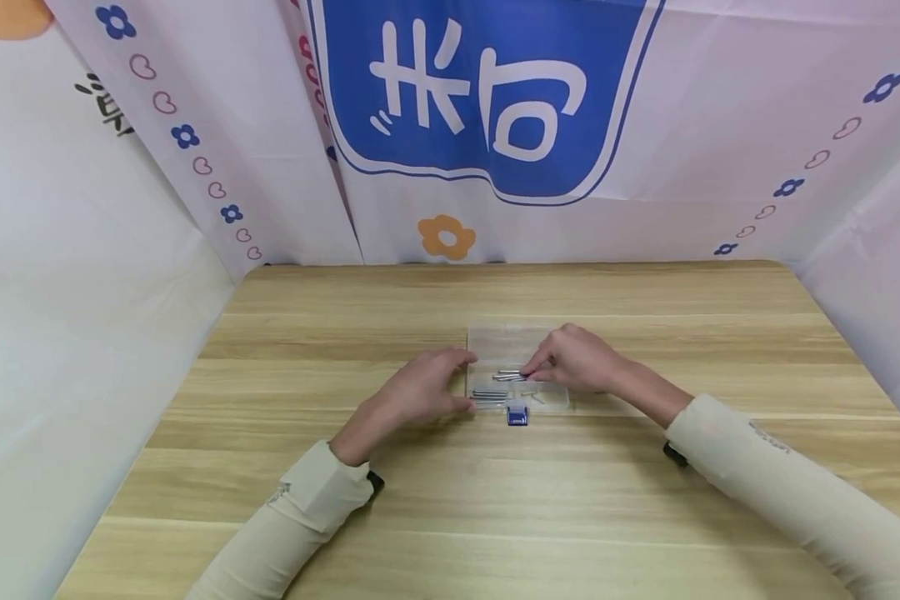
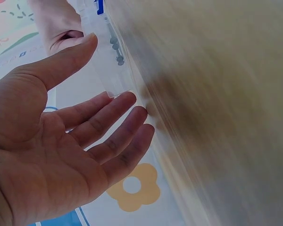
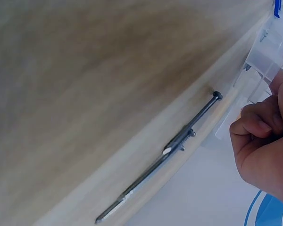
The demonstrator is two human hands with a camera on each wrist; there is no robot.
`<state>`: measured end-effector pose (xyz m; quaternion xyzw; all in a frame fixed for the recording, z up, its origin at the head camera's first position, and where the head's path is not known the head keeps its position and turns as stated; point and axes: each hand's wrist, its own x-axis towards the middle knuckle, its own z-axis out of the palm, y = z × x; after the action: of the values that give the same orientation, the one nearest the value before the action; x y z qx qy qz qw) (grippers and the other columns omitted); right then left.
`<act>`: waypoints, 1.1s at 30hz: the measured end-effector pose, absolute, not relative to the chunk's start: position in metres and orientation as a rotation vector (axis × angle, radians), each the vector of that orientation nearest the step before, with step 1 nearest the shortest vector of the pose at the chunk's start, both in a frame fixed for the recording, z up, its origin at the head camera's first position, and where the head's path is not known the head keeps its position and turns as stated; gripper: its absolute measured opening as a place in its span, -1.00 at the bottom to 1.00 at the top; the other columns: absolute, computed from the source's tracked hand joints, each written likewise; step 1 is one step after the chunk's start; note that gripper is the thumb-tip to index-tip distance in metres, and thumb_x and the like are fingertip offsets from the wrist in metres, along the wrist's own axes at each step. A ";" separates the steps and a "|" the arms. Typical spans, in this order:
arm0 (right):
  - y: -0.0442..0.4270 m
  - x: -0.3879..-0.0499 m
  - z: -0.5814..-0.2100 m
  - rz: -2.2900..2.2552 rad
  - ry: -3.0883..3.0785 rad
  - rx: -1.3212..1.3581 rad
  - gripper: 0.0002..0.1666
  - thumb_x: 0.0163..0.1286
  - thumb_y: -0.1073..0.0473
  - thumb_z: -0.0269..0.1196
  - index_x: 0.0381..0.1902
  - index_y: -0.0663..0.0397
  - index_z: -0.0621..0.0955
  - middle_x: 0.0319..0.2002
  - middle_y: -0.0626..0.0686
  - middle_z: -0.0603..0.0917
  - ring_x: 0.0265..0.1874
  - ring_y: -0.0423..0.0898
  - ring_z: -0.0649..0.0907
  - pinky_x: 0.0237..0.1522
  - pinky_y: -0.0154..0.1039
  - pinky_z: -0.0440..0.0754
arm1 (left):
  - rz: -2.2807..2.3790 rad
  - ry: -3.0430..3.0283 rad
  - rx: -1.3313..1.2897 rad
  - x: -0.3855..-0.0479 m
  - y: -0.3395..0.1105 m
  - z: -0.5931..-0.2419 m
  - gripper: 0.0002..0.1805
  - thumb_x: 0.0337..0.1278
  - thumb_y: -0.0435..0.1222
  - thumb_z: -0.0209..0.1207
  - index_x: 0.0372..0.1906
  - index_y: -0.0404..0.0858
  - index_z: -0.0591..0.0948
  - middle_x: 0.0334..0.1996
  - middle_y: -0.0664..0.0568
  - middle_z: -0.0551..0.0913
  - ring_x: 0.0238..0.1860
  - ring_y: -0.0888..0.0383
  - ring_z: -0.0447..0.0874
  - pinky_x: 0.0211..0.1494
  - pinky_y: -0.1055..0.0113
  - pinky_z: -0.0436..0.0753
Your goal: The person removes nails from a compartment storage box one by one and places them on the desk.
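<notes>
A clear plastic compartment box (image 1: 558, 398) with a blue latch tab (image 1: 518, 416) lies on the table, its transparent lid (image 1: 495, 340) folded back. Several long nails (image 1: 490, 395) fill its left compartment, and small nails (image 1: 531, 395) lie in the middle one. My left hand (image 1: 427, 387) spans the box's left end, thumb and fingers spread; the left wrist view shows its palm with loosely extended fingers (image 2: 118, 123). Over the box, my right hand (image 1: 579, 358) pinches the ends of several nails (image 1: 508, 375). Those fingertips are hidden in the right wrist view.
More nails (image 3: 179, 139) of differing lengths lie loose on the wooden table (image 1: 420, 517), by the right wrist. A white printed cloth (image 1: 720, 150) hangs behind the table's far edge and along both sides.
</notes>
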<state>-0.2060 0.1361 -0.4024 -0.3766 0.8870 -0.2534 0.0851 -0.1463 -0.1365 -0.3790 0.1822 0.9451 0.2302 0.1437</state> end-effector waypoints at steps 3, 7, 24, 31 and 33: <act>0.136 -0.205 -0.403 -0.738 2.659 -1.115 -0.84 0.34 0.23 0.54 -0.12 -0.04 0.90 -0.15 0.00 0.90 -0.57 -0.31 0.51 -0.50 -0.40 0.37 | 0.664 2.725 0.515 -0.146 -0.135 -0.379 -0.20 0.19 -0.18 0.57 0.49 -0.28 0.52 0.32 -0.09 0.69 0.34 -0.02 0.64 0.47 0.01 0.60; 0.135 -0.204 -0.402 -0.710 2.669 -1.089 -0.84 0.33 0.23 0.54 -0.14 -0.06 0.90 -0.16 -0.01 0.91 -0.47 -0.33 0.63 -0.45 -0.39 0.47 | 0.662 2.730 0.513 -0.145 -0.136 -0.379 -0.20 0.18 -0.18 0.57 0.49 -0.29 0.53 0.31 -0.09 0.70 0.31 -0.01 0.66 0.45 0.01 0.61; 0.136 -0.204 -0.403 -0.716 2.680 -1.048 -0.90 0.34 0.20 0.55 -0.20 -0.10 0.91 -0.19 -0.03 0.91 -0.53 -0.32 0.57 -0.45 -0.41 0.47 | 0.662 2.734 0.510 -0.144 -0.135 -0.380 -0.20 0.18 -0.18 0.57 0.49 -0.27 0.53 0.27 -0.08 0.71 0.28 0.00 0.67 0.41 0.01 0.64; 0.135 -0.204 -0.402 -0.694 2.690 -1.032 -0.91 0.35 0.12 0.55 -0.20 -0.13 0.91 -0.18 -0.06 0.91 -0.60 -0.31 0.42 -0.53 -0.42 0.30 | 0.660 2.742 0.509 -0.143 -0.135 -0.380 -0.20 0.18 -0.18 0.57 0.49 -0.27 0.53 0.27 -0.07 0.71 0.28 0.00 0.67 0.41 0.02 0.63; 0.135 -0.203 -0.401 -0.691 2.687 -1.026 -0.91 0.36 0.11 0.54 -0.19 -0.13 0.91 -0.19 -0.07 0.91 -0.61 -0.31 0.41 -0.54 -0.43 0.28 | 0.659 2.741 0.509 -0.144 -0.135 -0.380 -0.20 0.18 -0.18 0.57 0.49 -0.27 0.53 0.27 -0.07 0.71 0.28 0.00 0.67 0.41 0.02 0.63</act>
<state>-0.2031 0.1347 -0.4011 -0.3454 0.9046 -0.2326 0.0914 -0.1435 -0.1354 -0.3796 0.1759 0.9476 0.2280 0.1381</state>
